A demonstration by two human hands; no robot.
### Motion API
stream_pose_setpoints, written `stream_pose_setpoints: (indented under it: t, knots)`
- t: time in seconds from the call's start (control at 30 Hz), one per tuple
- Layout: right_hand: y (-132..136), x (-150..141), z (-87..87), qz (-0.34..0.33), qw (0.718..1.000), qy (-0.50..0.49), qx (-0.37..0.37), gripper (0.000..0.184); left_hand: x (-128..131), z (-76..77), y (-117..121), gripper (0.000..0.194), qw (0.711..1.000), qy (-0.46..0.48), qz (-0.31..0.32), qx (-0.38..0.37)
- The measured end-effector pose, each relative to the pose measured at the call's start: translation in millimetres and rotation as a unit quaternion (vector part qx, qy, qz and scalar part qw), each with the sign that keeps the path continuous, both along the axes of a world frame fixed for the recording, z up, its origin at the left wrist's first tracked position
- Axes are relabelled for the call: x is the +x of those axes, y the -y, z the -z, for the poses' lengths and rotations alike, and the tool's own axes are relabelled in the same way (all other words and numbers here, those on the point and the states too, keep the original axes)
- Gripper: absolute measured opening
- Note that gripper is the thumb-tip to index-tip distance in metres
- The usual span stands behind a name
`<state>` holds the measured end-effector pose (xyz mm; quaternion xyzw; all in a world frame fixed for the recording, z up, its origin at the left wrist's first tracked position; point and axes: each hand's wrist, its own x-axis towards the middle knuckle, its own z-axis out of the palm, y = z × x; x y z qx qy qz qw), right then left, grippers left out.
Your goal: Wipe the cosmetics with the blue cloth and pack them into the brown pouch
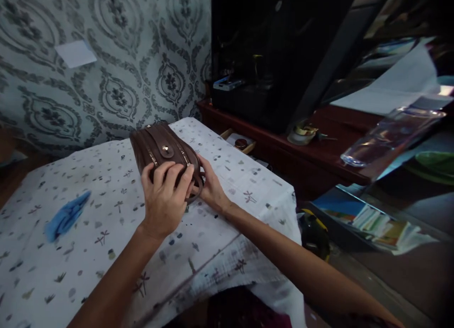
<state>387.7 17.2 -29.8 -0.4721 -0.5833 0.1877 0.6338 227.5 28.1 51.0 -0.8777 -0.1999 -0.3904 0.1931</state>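
A brown leather handbag (173, 139) lies on the cloth-covered table, its zipped top side turned up. Two metal zippers run along it, with a snap-buttoned strap (165, 149) between them. My left hand (166, 195) rests over the bag's near end with its fingers curled on the leather. One of those fingertips lies at the end of the right zipper. Against the bag's near right side, my right hand (213, 188) grips it beside a leather loop (196, 193). Some of the right fingers are hidden behind the left hand and the bag.
A crumpled blue cloth (67, 215) lies left on the patterned tablecloth (120, 243). Patterned wallpaper rises behind. To the right, a dark red cabinet (329, 160) holds a large black screen (262, 48), a glass jar (302, 133) and a clear plastic container (390, 134). Below is an open drawer (250, 148).
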Motion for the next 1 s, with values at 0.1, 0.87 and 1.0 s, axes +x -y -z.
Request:
stream_pose_setpoints:
  t: [0.1,0.87,1.0]
  knots:
    - [0.9,0.8,-1.5,0.0,1.0,0.006,0.004,0.094,5.8,-5.8,-4.5,0.024,1.0,0.007,0.019,-0.022]
    - [-0.3,4.1,-1.1,0.023,0.998,0.05,0.033,0.084,4.8,-3.1,-3.7,0.009,0.996,0.013,0.047,-0.075]
    - [-1.4,3.7,0.7,0.021,0.998,0.046,0.041,0.083,4.6,-0.6,-2.4,0.016,0.997,0.002,0.057,-0.061]
